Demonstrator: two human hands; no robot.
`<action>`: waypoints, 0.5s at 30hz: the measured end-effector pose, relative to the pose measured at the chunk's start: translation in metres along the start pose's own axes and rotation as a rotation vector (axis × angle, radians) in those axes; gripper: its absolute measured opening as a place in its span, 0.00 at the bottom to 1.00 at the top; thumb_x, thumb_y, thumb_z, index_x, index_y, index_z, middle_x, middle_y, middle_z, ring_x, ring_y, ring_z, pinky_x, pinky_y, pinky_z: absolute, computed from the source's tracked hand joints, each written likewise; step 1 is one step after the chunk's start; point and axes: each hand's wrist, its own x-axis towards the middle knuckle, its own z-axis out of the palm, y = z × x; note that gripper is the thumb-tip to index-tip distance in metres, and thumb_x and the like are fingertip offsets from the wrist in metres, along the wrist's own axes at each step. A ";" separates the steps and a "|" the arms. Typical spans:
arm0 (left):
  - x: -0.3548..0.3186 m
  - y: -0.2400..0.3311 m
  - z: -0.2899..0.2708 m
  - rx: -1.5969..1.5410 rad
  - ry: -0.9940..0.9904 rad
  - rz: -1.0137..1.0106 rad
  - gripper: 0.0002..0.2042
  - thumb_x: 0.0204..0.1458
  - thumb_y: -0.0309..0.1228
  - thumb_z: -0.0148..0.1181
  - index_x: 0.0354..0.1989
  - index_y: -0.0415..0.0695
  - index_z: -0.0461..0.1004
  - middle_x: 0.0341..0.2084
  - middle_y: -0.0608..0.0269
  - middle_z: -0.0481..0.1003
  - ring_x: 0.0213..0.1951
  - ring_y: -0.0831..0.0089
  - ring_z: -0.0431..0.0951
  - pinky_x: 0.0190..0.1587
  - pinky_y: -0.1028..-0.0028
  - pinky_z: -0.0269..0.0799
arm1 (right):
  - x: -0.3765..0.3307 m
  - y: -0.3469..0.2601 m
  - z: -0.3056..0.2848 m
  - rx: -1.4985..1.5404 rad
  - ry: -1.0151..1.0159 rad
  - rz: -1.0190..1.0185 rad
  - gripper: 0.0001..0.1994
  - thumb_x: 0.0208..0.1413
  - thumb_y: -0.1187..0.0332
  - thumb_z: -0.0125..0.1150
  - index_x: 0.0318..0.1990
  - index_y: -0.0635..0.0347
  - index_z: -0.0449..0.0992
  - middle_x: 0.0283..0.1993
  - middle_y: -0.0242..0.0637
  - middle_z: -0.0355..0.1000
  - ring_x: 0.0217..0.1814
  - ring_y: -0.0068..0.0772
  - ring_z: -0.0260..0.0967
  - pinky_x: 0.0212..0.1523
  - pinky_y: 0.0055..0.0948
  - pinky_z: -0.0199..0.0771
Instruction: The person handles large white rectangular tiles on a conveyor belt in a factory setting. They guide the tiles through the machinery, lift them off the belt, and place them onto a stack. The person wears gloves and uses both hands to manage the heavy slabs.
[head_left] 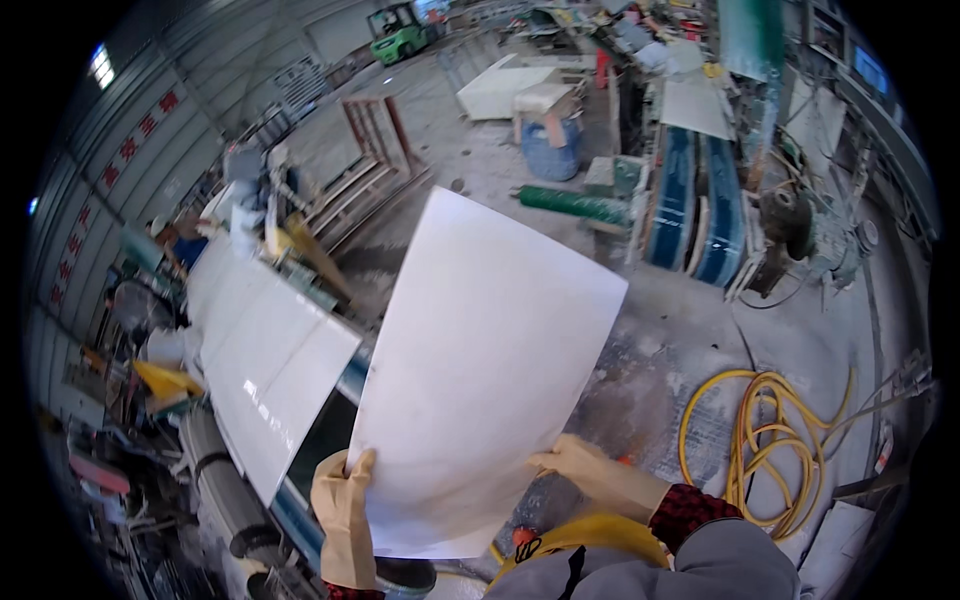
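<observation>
A large white rectangular slab (490, 330), smooth and plain, is held up tilted in front of me. My left hand (343, 505), in a cream rubber glove, grips its lower left edge with the thumb on the face; the other fingers are hidden behind it. On the lower right edge, my right hand (590, 470) in a matching glove is closed, its fingertips partly behind the slab. To the left, glossy white slabs (265, 350) lie on a conveyor, their near end beside my left hand.
A coiled yellow hose (765, 440) lies on the floor at right. Beyond the slab stand a blue drum (550, 148), a brown metal rack (375, 150) and a machine with blue belts (672, 200). A green forklift (397, 35) is far back; a roller or motor (215, 470) sits at left.
</observation>
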 end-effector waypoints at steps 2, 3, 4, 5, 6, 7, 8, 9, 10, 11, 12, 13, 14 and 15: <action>0.034 -0.003 0.064 -0.090 -0.008 0.039 0.24 0.61 0.45 0.77 0.44 0.29 0.86 0.27 0.68 0.79 0.31 0.78 0.72 0.36 0.72 0.69 | -0.009 -0.016 -0.071 -0.066 0.129 -0.101 0.20 0.67 0.63 0.75 0.56 0.73 0.86 0.50 0.41 0.87 0.51 0.30 0.84 0.51 0.32 0.82; 0.050 0.000 0.097 -0.134 -0.019 0.055 0.25 0.62 0.46 0.77 0.44 0.30 0.86 0.28 0.68 0.80 0.32 0.78 0.73 0.37 0.71 0.70 | -0.015 -0.022 -0.105 -0.095 0.197 -0.145 0.19 0.66 0.64 0.75 0.56 0.72 0.86 0.49 0.39 0.87 0.49 0.29 0.84 0.50 0.31 0.81; 0.059 0.017 0.133 -0.159 -0.025 0.022 0.25 0.62 0.47 0.76 0.44 0.30 0.87 0.30 0.67 0.81 0.33 0.78 0.74 0.39 0.71 0.71 | -0.022 -0.027 -0.135 -0.033 0.263 -0.216 0.19 0.67 0.62 0.75 0.55 0.71 0.86 0.49 0.39 0.87 0.48 0.28 0.84 0.49 0.31 0.81; 0.068 0.033 0.166 -0.184 -0.030 -0.011 0.26 0.63 0.48 0.76 0.45 0.30 0.87 0.31 0.66 0.82 0.35 0.77 0.75 0.40 0.71 0.73 | -0.029 -0.033 -0.165 0.028 0.327 -0.288 0.20 0.67 0.60 0.75 0.55 0.70 0.86 0.48 0.38 0.87 0.46 0.27 0.83 0.48 0.31 0.82; 0.084 0.030 0.198 -0.319 -0.131 0.008 0.26 0.65 0.49 0.74 0.47 0.31 0.87 0.36 0.65 0.83 0.38 0.76 0.77 0.43 0.70 0.74 | -0.037 -0.040 -0.190 0.082 0.395 -0.362 0.20 0.67 0.59 0.75 0.54 0.69 0.87 0.48 0.37 0.87 0.45 0.26 0.83 0.48 0.31 0.82; 0.086 0.048 0.227 -0.381 -0.172 -0.017 0.26 0.66 0.49 0.73 0.48 0.32 0.87 0.37 0.64 0.84 0.38 0.76 0.78 0.44 0.70 0.75 | -0.046 -0.046 -0.215 0.179 0.454 -0.384 0.19 0.67 0.59 0.74 0.55 0.68 0.86 0.48 0.37 0.87 0.45 0.26 0.83 0.48 0.31 0.82; 0.084 0.071 0.260 -0.442 -0.214 -0.043 0.26 0.66 0.49 0.72 0.50 0.32 0.87 0.38 0.64 0.84 0.39 0.75 0.79 0.45 0.70 0.76 | -0.057 -0.052 -0.237 0.275 0.512 -0.407 0.19 0.68 0.60 0.73 0.56 0.68 0.86 0.48 0.36 0.87 0.45 0.25 0.83 0.47 0.32 0.82; 0.080 0.090 0.290 -0.497 -0.257 -0.069 0.25 0.67 0.49 0.72 0.51 0.32 0.87 0.40 0.63 0.85 0.39 0.75 0.79 0.46 0.70 0.77 | -0.067 -0.059 -0.257 0.375 0.569 -0.433 0.18 0.68 0.61 0.72 0.56 0.67 0.85 0.48 0.36 0.87 0.45 0.25 0.82 0.47 0.32 0.82; 0.076 0.097 0.313 -0.558 -0.307 -0.094 0.26 0.68 0.49 0.71 0.52 0.32 0.87 0.41 0.62 0.85 0.40 0.74 0.80 0.47 0.70 0.78 | -0.081 -0.068 -0.275 0.362 0.602 -0.395 0.18 0.69 0.62 0.71 0.58 0.65 0.85 0.48 0.36 0.86 0.46 0.27 0.82 0.47 0.33 0.83; 0.074 0.102 0.338 -0.618 -0.358 -0.120 0.26 0.69 0.50 0.70 0.53 0.32 0.86 0.42 0.61 0.85 0.41 0.74 0.81 0.48 0.70 0.78 | -0.092 -0.073 -0.286 0.386 0.651 -0.368 0.18 0.69 0.63 0.71 0.59 0.65 0.84 0.49 0.36 0.86 0.46 0.28 0.82 0.48 0.33 0.83; 0.073 0.106 0.361 -0.677 -0.409 -0.146 0.26 0.70 0.50 0.69 0.55 0.33 0.86 0.43 0.60 0.86 0.42 0.73 0.81 0.48 0.70 0.79 | -0.102 -0.076 -0.296 0.412 0.701 -0.341 0.19 0.69 0.63 0.71 0.60 0.65 0.84 0.50 0.37 0.85 0.47 0.28 0.83 0.48 0.34 0.83; 0.074 0.105 0.382 -0.646 -0.429 -0.181 0.26 0.70 0.50 0.68 0.55 0.33 0.86 0.43 0.59 0.86 0.43 0.73 0.82 0.49 0.70 0.79 | -0.107 -0.079 -0.308 0.437 0.751 -0.322 0.19 0.69 0.63 0.71 0.61 0.65 0.83 0.50 0.37 0.85 0.47 0.29 0.83 0.48 0.34 0.83; 0.073 0.098 0.400 -0.615 -0.448 -0.216 0.27 0.71 0.50 0.68 0.56 0.33 0.86 0.44 0.58 0.86 0.44 0.73 0.82 0.50 0.70 0.79 | -0.106 -0.070 -0.320 0.492 0.763 -0.301 0.20 0.68 0.63 0.72 0.61 0.66 0.83 0.51 0.38 0.85 0.48 0.30 0.83 0.49 0.35 0.83; 0.073 0.097 0.419 -0.587 -0.478 -0.246 0.27 0.71 0.50 0.67 0.56 0.33 0.86 0.45 0.57 0.87 0.45 0.72 0.83 0.51 0.70 0.80 | -0.103 -0.052 -0.332 0.546 0.788 -0.284 0.21 0.68 0.62 0.72 0.61 0.66 0.83 0.51 0.38 0.85 0.48 0.31 0.83 0.49 0.36 0.83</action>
